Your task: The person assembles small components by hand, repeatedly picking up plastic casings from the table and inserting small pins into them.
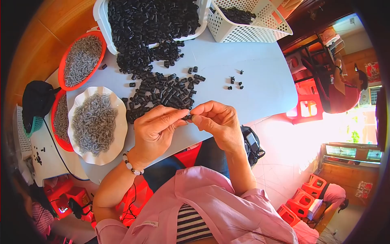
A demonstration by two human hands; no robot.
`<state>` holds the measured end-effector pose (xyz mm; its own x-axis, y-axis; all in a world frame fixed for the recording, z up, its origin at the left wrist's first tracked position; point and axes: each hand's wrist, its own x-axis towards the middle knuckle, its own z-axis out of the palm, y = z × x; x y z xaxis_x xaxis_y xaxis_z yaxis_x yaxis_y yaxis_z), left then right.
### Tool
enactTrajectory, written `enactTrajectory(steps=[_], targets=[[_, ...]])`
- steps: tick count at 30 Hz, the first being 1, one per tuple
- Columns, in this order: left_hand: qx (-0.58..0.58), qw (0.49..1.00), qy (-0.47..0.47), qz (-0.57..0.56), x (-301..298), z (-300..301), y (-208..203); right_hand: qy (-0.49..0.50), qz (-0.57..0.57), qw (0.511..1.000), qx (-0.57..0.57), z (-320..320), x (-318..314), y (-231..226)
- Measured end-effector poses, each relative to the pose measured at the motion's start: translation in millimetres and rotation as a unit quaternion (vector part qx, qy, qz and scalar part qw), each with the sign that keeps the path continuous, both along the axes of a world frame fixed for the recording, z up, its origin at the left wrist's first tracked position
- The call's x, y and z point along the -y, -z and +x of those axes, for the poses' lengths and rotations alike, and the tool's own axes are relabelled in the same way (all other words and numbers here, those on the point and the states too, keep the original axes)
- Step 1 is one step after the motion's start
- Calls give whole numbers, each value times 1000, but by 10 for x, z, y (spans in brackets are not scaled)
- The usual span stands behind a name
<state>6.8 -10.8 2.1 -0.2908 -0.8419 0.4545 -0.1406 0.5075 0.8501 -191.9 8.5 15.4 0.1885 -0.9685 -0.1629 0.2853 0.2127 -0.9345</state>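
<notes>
Above the table's near edge, my hands meet over a small black plastic part (187,117), mostly hidden by the fingertips. My left hand (154,128), with a beaded bracelet at its wrist, pinches it from the left. The thumb and index finger of my right hand (219,127) close on it from the other side. Just beyond my left hand spreads a loose heap of short black plastic pieces (166,93). A cream plate with a wavy rim (74,134) holds many tiny greyish pieces, too fine to make out.
A white tub (100,24) heaped with black pieces stands at the far side, beside a white perforated basket (227,33). Red bowls (62,75) of grey pieces sit at left. Several small black parts (232,79) lie at right. Other people (343,93) are among red stools.
</notes>
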Motion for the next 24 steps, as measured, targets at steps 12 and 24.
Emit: enactTrajectory(steps=[12,24], targets=[[9,1000,-10,-21,1,-13,9,37,-2,999,-5,13,-50,-6],[5,1000,-9,5,-16,-11,25,53,4,999,-11,37,-76,-16]])
